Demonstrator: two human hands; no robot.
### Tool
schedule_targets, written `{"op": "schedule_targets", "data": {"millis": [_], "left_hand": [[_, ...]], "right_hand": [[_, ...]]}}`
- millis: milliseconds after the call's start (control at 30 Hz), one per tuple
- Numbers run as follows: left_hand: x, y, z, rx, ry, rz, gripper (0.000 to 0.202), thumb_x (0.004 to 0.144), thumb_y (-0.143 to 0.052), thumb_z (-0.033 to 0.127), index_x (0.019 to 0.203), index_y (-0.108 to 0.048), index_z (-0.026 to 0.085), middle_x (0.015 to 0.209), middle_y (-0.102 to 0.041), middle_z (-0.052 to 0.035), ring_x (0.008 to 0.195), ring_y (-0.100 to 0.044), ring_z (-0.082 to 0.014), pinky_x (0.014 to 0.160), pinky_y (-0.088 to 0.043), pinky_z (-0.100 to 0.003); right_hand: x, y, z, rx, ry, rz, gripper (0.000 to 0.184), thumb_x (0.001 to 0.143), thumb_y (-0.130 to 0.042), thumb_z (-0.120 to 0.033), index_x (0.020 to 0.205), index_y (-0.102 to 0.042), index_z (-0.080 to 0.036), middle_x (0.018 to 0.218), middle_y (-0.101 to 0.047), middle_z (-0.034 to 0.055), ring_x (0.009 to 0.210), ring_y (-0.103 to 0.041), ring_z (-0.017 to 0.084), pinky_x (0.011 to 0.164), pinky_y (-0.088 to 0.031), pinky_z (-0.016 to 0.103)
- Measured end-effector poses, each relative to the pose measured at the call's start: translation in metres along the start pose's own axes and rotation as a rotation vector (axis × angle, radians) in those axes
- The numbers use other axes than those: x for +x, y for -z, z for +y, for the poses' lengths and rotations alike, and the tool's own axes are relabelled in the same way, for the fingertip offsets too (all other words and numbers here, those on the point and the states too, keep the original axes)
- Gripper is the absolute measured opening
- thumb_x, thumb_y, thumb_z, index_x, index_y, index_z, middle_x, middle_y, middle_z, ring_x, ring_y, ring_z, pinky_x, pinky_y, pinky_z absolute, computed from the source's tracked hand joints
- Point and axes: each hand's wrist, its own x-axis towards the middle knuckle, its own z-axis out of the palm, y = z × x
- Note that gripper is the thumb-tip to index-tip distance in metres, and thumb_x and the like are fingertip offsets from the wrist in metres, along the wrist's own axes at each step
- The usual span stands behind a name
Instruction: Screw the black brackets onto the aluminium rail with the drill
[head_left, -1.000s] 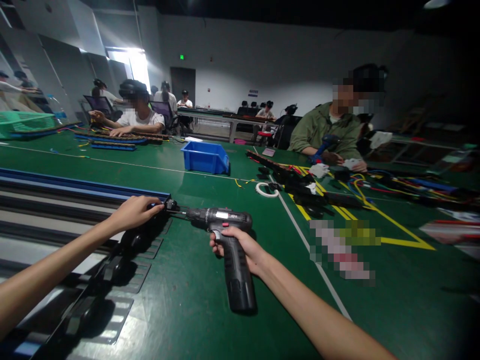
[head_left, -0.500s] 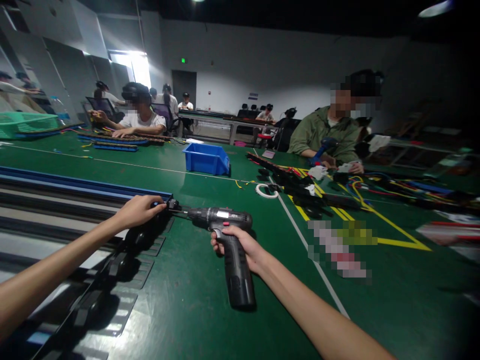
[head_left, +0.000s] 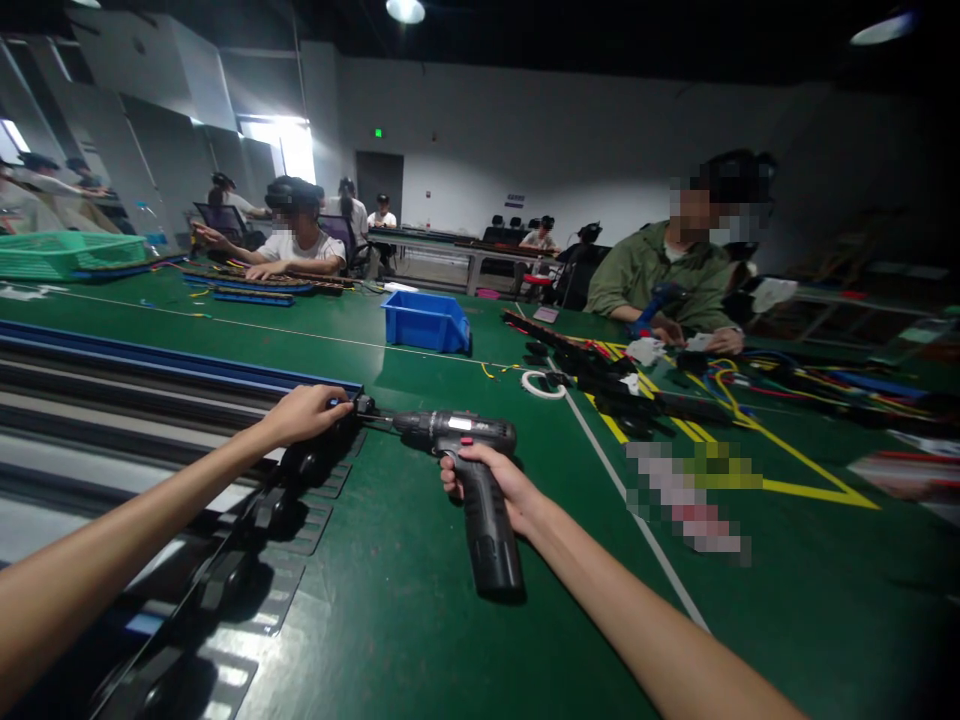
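My right hand is wrapped around the grip of a black cordless drill, which points left with its long thin bit. The tip of the bit meets a small black end piece at the far corner of a long blue-edged rail. At that same corner my left hand is closed, fingers pressed on the end piece, partly hiding it. Several dark rails lie side by side under my left forearm. Black knobs and slotted flat plates line their near ends.
Beyond the drill stands a blue bin, with a white ring to its right. Cables and black parts lie near a co-worker in a green jacket. A green basket sits far left. Another person works opposite.
The whole view has shifted a little, so things appear slightly further right. Both hands and the drill keep about the same place at the rail's corner.
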Motion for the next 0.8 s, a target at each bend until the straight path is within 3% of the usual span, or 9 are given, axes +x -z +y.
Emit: {"op": "schedule_targets", "data": {"millis": [233, 400, 800], "left_hand": [[0.001, -0.001, -0.001, -0.015, 0.041, 0.002, 0.050, 0.091, -0.039, 0.056, 0.109, -0.070, 0.022, 0.093, -0.073, -0.0092, 0.087, -0.066, -0.0275, 0.067, -0.038, -0.028], [0.003, -0.004, -0.004, -0.017, 0.030, 0.018, 0.048, 0.094, -0.033, 0.051, 0.097, -0.070, 0.021, 0.091, -0.073, -0.0096, 0.086, -0.066, -0.0271, 0.067, -0.038, -0.029], [0.006, -0.011, -0.013, -0.050, 0.050, 0.063, 0.036, 0.092, -0.040, 0.046, 0.101, -0.064, 0.020, 0.093, -0.071, -0.0098, 0.085, -0.065, -0.0254, 0.067, -0.040, -0.030]], "right_hand": [[-0.003, -0.007, -0.002, -0.002, 0.001, 0.058, 0.025, 0.083, -0.060, -0.024, 0.103, -0.059, -0.009, 0.091, -0.068, 0.0128, 0.072, -0.067, 0.016, 0.060, -0.057, 0.024], [-0.005, -0.010, -0.002, 0.003, 0.011, 0.050, 0.025, 0.084, -0.059, -0.023, 0.104, -0.058, -0.008, 0.093, -0.068, 0.0136, 0.075, -0.067, 0.016, 0.061, -0.057, 0.024], [0.001, -0.001, -0.003, 0.033, -0.020, 0.012, 0.022, 0.085, -0.058, -0.025, 0.098, -0.058, -0.007, 0.082, -0.063, 0.0099, 0.073, -0.065, 0.014, 0.063, -0.055, 0.020]]}}
